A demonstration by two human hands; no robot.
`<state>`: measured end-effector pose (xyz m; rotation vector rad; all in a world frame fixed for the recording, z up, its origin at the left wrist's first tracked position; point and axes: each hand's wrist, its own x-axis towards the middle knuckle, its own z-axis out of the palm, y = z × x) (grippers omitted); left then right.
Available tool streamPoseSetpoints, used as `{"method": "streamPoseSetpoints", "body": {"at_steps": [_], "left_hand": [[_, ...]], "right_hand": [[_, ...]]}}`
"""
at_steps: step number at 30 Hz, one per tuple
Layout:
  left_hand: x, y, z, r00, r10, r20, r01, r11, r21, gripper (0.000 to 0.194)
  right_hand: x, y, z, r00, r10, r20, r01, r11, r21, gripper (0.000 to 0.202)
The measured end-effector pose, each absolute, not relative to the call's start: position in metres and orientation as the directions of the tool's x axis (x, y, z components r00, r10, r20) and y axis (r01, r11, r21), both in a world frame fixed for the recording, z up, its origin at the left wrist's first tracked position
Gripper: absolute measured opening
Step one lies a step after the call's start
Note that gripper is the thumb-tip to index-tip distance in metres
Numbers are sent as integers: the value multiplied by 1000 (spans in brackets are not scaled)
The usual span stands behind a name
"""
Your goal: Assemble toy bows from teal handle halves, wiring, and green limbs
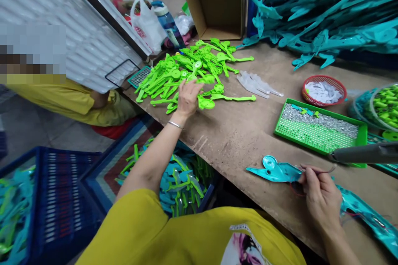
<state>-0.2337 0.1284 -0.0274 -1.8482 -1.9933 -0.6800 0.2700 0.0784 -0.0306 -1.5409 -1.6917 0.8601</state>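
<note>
A heap of bright green plastic parts point(168, 76) lies on the brown bench. My left hand point(189, 97) is at the heap's near right side, its fingers bent round a blurred green part point(206, 79). Over the bench's front right, my right hand point(321, 194) pinches the rear end of a teal plastic part point(281, 172) with a round disc on top. A thin curved piece sticks out past my right fingers. Another long teal part point(370, 213) with thin wires lies beside and partly behind that hand.
A green tray point(320, 147) of small metal pieces, a red basket point(345, 91) and clear tubs stand right. Teal parts point(329, 12) are piled at the back right. Translucent pieces point(256, 85) lie mid-bench. Crates of parts stand below left, near a seated person point(71, 99).
</note>
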Motion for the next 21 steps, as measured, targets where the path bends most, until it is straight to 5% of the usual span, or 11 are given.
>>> {"method": "streamPoseSetpoints", "body": {"at_steps": [3, 9, 16, 21], "left_hand": [[-193, 125, -23, 171, 883, 437, 982, -191, 0, 39], [-81, 95, -26, 429, 857, 287, 903, -419, -97, 48], [-28, 75, -21, 585, 794, 165, 808, -588, -34, 66], [-19, 72, -28, 650, 750, 118, 757, -653, -21, 55]], "right_hand": [[269, 82, -24, -73, 997, -4, 540, 36, -841, 41], [259, 92, -18, -94, 994, 62, 519, 102, -849, 39], [260, 96, -25, -121, 987, 105, 516, 153, -843, 33], [272, 92, -27, -146, 982, 123, 539, 183, -822, 29]]}}
